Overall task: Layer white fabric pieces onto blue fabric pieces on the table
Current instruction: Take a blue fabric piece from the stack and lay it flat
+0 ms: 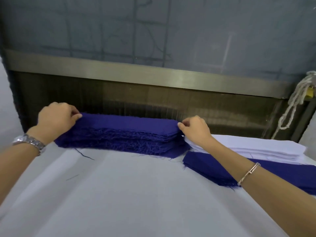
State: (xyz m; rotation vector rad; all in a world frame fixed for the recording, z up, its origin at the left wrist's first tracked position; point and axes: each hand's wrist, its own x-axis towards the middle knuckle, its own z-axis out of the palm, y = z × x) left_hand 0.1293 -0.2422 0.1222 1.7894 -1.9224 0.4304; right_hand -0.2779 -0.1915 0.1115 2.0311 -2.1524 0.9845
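Stack of blue pieces (123, 134) lies lengthwise left-to-right; left hand (54, 118) and right hand (196, 129) pinch its opposite ends, seemingly the top piece (130, 121)

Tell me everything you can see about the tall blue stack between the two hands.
The blue stack is many flat pieces of deep blue woven cloth, piled thick, with frayed, thready edges facing the camera. It lies lengthwise across the far part of the pale table. The left hand pinches its top left corner and the right hand pinches its top right corner. Close beside its right end lie a white stack and a lower blue pile.
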